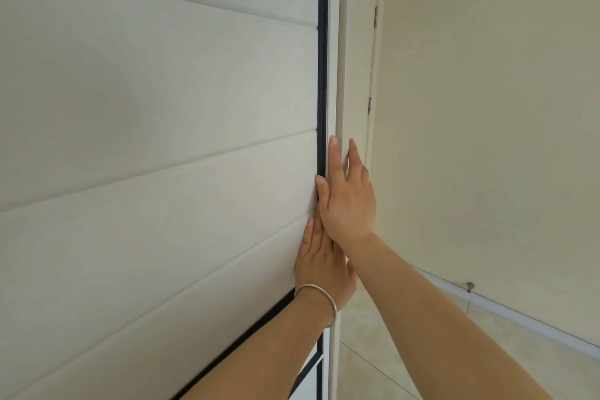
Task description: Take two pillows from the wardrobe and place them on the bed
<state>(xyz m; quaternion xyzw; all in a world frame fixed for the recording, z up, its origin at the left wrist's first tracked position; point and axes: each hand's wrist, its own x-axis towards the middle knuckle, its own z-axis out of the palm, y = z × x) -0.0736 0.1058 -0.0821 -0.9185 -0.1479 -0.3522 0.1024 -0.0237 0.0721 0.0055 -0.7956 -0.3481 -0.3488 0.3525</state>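
A white wardrobe door point(156, 127) with horizontal grooves and a black edge strip fills the left of the view. My right hand point(347, 198) lies flat on the door's right edge, fingers pointing up and reaching round the edge strip. Just below it, my left hand point(321, 263), with a silver bangle on the wrist, presses flat against the door face near the same edge. Neither hand holds anything. No pillow and no bed are in view; the wardrobe's inside is hidden.
A cream wall point(487, 107) stands to the right, with a white skirting board point(519, 318) along its foot. A closed room door point(365, 52) with hinges sits in the far corner. Pale floor tiles point(383, 364) show at the bottom right.
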